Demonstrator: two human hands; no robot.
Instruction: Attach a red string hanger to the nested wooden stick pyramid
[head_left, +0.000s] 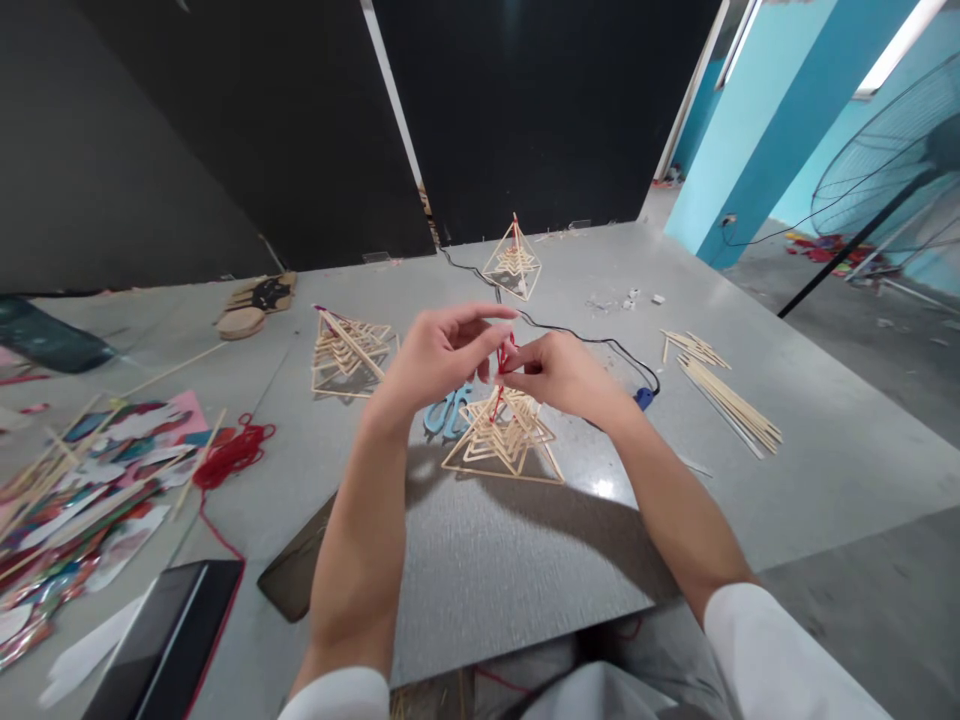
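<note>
Both of my hands meet above a wooden stick pyramid [517, 440] that stands on the grey table. My left hand [457, 350] pinches red yarn [501, 362] near the pyramid's tip, its index finger reaching over the top. From the right, my right hand [559, 372] closes its thumb and fingers on the same yarn. The tip itself is partly covered by my fingers. Just behind the pyramid's left side lie light blue scissors [448, 412].
Two more stick pyramids stand left [349, 350] and behind [514, 262]. Loose sticks [731, 400] lie right, beside a black cable [585, 338]. A red yarn bundle [234, 452], coloured scraps [97, 480], a dark phone-like object [300, 560] and a black case [169, 640] are left.
</note>
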